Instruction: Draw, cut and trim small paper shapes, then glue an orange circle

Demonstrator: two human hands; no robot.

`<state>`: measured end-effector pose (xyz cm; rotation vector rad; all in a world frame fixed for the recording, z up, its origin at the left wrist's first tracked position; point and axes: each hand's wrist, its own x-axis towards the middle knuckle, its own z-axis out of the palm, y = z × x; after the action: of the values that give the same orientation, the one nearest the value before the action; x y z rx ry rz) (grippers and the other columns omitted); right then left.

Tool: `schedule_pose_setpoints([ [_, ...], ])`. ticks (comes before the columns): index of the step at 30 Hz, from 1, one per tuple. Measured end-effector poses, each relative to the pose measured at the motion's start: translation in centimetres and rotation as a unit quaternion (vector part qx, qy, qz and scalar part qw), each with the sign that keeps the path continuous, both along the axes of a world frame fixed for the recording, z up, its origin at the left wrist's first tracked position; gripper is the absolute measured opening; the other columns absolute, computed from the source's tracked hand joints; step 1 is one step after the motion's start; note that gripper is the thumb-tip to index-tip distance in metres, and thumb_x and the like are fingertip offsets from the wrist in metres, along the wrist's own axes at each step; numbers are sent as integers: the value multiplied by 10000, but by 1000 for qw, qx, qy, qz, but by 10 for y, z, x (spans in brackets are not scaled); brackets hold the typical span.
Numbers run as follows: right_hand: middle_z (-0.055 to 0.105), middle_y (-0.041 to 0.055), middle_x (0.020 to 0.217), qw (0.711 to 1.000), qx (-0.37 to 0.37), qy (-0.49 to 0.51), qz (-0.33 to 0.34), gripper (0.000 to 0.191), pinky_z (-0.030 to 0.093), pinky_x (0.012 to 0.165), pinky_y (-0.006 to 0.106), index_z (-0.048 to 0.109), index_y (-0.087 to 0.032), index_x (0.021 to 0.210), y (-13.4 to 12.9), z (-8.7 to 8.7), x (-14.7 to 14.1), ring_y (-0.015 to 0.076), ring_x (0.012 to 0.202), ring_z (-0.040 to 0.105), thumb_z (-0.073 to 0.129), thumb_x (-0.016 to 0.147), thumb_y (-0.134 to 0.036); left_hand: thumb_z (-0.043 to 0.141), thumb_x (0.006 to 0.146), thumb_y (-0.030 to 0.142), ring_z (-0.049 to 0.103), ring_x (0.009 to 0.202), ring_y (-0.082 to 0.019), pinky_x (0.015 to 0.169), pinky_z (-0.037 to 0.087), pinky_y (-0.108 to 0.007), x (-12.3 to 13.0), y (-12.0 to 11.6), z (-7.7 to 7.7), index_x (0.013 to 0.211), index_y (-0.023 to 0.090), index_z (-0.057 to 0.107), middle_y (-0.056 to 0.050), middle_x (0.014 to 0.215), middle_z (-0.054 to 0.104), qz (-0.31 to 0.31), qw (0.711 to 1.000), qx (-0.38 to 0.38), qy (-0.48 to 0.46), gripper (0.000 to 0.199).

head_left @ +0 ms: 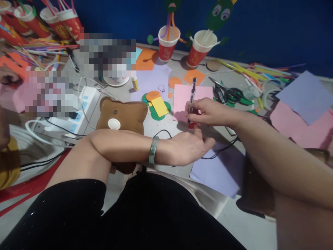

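Observation:
My right hand (201,111) is closed around a dark-and-clear pen (193,93), held upright with its tip down beside a small red disc (192,125). My left hand (189,147) reaches in from the left, its fingertips at the lower edge of the red disc, pressing or pinching it; which of the two is not clear. Under and behind my right hand lies a pink paper sheet (180,100). To its left are green rounded cutouts (158,114) with a yellow rectangle (160,107) and an orange disc (153,95) on top.
Brown cushion (122,113) and white power strip (85,104) stand left, with cables around. Paper cups (168,47) with straws line the back. Scissors (230,92) lie right of the pen. Purple paper (218,170) lies at the front edge. Another person's hand (9,74) is far left.

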<state>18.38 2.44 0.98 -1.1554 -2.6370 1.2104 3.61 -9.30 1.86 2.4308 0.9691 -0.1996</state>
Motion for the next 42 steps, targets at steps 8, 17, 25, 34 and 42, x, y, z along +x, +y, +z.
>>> schedule_pose_setpoints([
  [8, 631, -13, 624, 1000, -1, -24, 18, 90, 385, 630, 297, 588, -228, 767, 1, -1, -3, 165, 631, 564, 617, 807, -304, 380, 987, 92, 722, 796, -224, 615, 508, -313, 0, -1, -11, 1421, 192, 537, -235, 1376, 596, -6, 1000, 16, -18, 472],
  [17, 596, -33, 600, 999, 11, -28, -28, 38, 370, 578, 287, 615, -225, 813, 4, -4, 4, 143, 550, 515, 639, 786, -238, 375, 978, 93, 738, 825, -235, 635, 517, -323, -1, 0, -5, 1424, 183, 532, -293, 1488, 544, -4, 1000, -6, -8, 482],
  [25, 631, -18, 625, 996, 25, 10, -90, 79, 410, 603, 299, 671, -221, 866, -4, -16, 23, 160, 583, 552, 656, 841, -294, 381, 969, 71, 768, 857, -269, 651, 534, -342, 0, 0, 0, 1437, 160, 518, -336, 1516, 520, -11, 1000, 2, 9, 496],
  [34, 622, 4, 638, 978, 53, 57, -193, 69, 423, 601, 344, 606, -237, 808, -27, -19, 38, 188, 588, 555, 652, 800, -287, 362, 972, 47, 781, 899, -301, 642, 540, -348, -3, 2, 3, 1422, 124, 510, -402, 1541, 481, -38, 999, 8, 15, 480],
  [42, 644, 39, 735, 957, 81, 100, -260, 119, 485, 619, 354, 588, -247, 739, -47, -23, 37, 187, 618, 562, 662, 798, -320, 355, 974, 53, 761, 891, -271, 664, 541, -343, -5, 3, 0, 1438, 90, 516, -393, 1539, 488, -54, 997, 48, 17, 492],
])
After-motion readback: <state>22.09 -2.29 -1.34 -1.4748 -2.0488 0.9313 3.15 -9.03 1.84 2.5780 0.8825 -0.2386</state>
